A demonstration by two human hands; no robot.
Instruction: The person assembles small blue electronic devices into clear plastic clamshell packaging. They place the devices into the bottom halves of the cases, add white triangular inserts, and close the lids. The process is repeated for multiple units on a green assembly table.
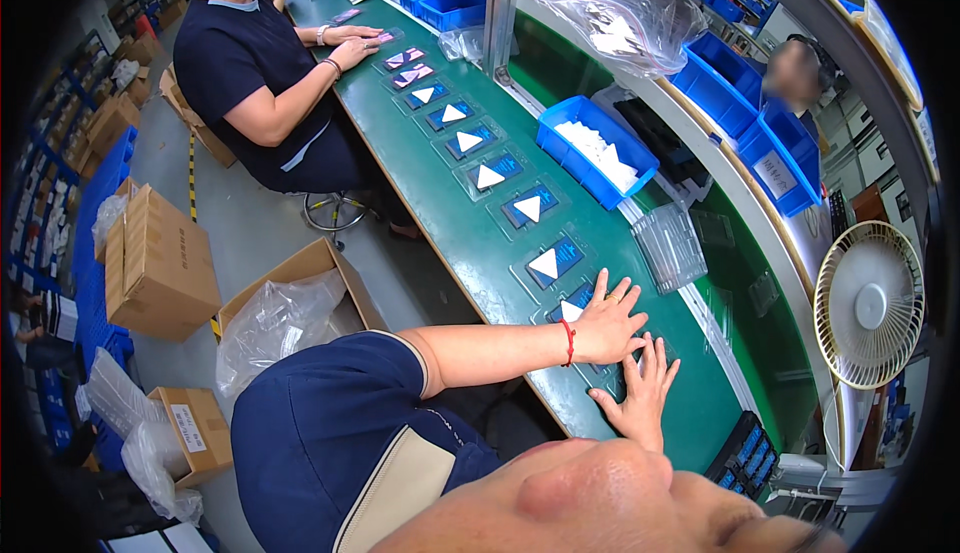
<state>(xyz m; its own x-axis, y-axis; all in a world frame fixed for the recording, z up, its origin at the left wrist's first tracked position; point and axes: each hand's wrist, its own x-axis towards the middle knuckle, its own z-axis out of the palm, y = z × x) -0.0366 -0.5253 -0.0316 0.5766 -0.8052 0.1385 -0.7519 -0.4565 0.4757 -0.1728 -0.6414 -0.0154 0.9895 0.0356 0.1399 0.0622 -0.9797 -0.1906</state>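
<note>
Left fingers [601, 285] partly hide 1 blue card [570, 309]; right forearm hidden.

- L forearm [495, 348] was bare, reached out from the pic's L side, near straight.
- L hand [605, 327] was palm down, its fingers [602, 283] spread apart, w/ tips pointing fwd & R.
- R hand [643, 400] was also palm down, just beside L hand; its fingers [661, 357] pointed fwd, slightly bent.
- R thumb [606, 402] stuck out L.
- R forearm was hidden.

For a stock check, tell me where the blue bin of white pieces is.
In the head view, the blue bin sits right of centre, along the right edge of the green table, just above the stacked clear trays.
</note>
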